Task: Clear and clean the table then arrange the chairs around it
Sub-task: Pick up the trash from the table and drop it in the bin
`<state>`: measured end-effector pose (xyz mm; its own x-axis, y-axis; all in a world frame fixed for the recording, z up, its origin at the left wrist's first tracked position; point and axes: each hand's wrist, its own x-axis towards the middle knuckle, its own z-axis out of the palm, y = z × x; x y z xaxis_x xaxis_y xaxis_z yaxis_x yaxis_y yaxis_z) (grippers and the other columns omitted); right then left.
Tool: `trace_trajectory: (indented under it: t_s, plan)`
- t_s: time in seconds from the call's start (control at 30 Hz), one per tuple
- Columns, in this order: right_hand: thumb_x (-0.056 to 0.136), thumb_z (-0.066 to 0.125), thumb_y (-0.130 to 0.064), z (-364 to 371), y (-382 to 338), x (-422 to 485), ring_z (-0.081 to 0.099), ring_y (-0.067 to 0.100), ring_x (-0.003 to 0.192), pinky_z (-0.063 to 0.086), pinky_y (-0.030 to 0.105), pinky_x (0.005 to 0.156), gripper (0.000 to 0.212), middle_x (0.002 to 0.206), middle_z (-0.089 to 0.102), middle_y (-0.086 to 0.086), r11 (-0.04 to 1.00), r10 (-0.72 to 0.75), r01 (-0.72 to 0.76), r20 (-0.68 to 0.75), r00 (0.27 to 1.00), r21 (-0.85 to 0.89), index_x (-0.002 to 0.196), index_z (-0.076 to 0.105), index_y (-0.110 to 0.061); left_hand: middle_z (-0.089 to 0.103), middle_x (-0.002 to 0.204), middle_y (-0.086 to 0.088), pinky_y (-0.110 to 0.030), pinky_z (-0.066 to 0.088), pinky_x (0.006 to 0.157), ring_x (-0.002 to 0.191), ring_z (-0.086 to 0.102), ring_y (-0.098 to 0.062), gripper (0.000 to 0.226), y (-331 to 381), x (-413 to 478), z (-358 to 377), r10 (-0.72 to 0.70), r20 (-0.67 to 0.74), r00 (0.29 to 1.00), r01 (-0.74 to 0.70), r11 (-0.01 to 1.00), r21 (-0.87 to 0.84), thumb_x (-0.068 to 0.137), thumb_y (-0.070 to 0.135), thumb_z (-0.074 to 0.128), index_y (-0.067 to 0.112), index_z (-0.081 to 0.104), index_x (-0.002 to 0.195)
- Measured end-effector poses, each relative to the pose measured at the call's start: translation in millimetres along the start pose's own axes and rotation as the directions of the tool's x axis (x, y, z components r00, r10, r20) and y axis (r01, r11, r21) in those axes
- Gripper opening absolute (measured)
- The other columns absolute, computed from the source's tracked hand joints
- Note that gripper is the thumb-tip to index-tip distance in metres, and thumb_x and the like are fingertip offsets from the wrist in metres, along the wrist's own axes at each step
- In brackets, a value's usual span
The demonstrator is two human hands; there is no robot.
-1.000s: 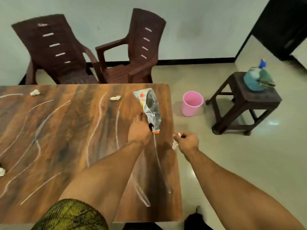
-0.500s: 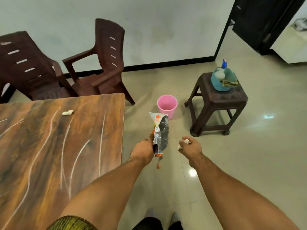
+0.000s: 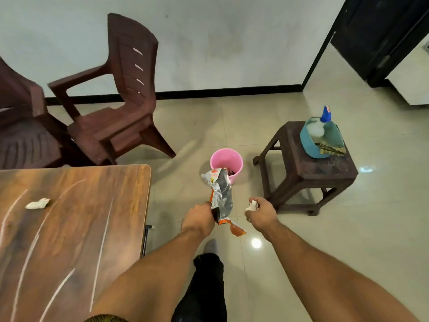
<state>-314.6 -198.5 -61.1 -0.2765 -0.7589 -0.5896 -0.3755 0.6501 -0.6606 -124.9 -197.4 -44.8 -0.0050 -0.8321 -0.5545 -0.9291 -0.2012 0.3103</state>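
Left hand (image 3: pixel 198 220) gripping wrapper (image 3: pixel 220 196), right hand (image 3: pixel 261 212) closed around wad (image 3: pixel 251 205), bin (image 3: pixel 226 162) just beyond both.

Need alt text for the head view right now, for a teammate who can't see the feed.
Over a tiled floor, the left hand holds a crumpled snack wrapper near a pink bin, and the right hand grips a white paper wad. At left, the wooden table bears another white scrap and chalky streaks; brown chairs stand behind it.
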Motion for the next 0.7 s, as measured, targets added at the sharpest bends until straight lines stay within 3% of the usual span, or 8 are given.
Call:
trace_trajectory:
  t_s: [0.2, 0.27, 0.37, 0.53, 0.7]
  plan:
    - [0.084, 0.069, -0.008, -3, -71, 92, 0.061, 0.020, 0.091, 0.046, 0.025, 0.070, 0.042, 0.103, 0.062, 0.002, 0.981, -0.073, 0.081, 0.052, 0.996, -0.179, 0.124, 0.055, -0.010, 0.069, 0.114, -0.017, -0.042, 0.051, 0.081, 0.105, 0.065, -0.040, 0.025, 18, 102, -46, 0.018, 0.040, 0.999, -0.020, 0.999, 0.037, 0.099, 0.019, 0.043, 0.013, 0.062, 0.115]
    - [0.086, 0.068, -0.009, -2, -89, 128, 0.061, 0.019, 0.090, 0.047, 0.024, 0.067, 0.037, 0.104, 0.064, 0.003, 0.974, -0.083, 0.098, 0.081, 0.993, -0.206, 0.120, 0.057, -0.011, 0.069, 0.113, -0.017, -0.042, 0.051, 0.082, 0.104, 0.065, -0.039, 0.026, 23, 135, -53, 0.001, 0.059, 0.998, -0.003, 0.999, 0.035, 0.100, 0.020, 0.043, 0.013, 0.063, 0.114]
    - [0.089, 0.066, -0.011, 1, -104, 189, 0.059, 0.018, 0.093, 0.045, 0.025, 0.075, 0.036, 0.114, 0.065, 0.004, 0.964, -0.086, 0.112, 0.116, 0.989, -0.242, 0.124, 0.058, -0.011, 0.069, 0.113, -0.018, -0.042, 0.050, 0.081, 0.104, 0.064, -0.039, 0.025, 29, 183, -57, -0.020, 0.078, 0.997, 0.017, 0.999, 0.031, 0.101, 0.021, 0.042, 0.012, 0.062, 0.113]
    - [0.090, 0.064, -0.010, 23, -99, 320, 0.068, 0.027, 0.087, 0.053, 0.030, 0.069, 0.046, 0.119, 0.065, 0.009, 0.962, -0.038, 0.088, 0.193, 0.980, -0.258, 0.135, 0.055, -0.015, 0.068, 0.111, -0.018, -0.041, 0.051, 0.080, 0.103, 0.063, -0.041, 0.022, 36, 289, -36, -0.099, 0.134, 0.986, 0.098, 0.995, 0.016, 0.100, 0.025, 0.044, 0.014, 0.059, 0.111]
    - [0.093, 0.060, -0.008, 64, -65, 449, 0.062, 0.022, 0.089, 0.050, 0.026, 0.074, 0.047, 0.119, 0.066, 0.006, 0.938, 0.009, 0.086, 0.272, 0.962, -0.335, 0.138, 0.053, -0.018, 0.068, 0.107, -0.015, -0.040, 0.050, 0.075, 0.100, 0.064, -0.039, 0.020, 31, 396, 8, -0.157, 0.195, 0.968, 0.152, 0.987, 0.041, 0.097, 0.025, 0.049, 0.016, 0.057, 0.113]
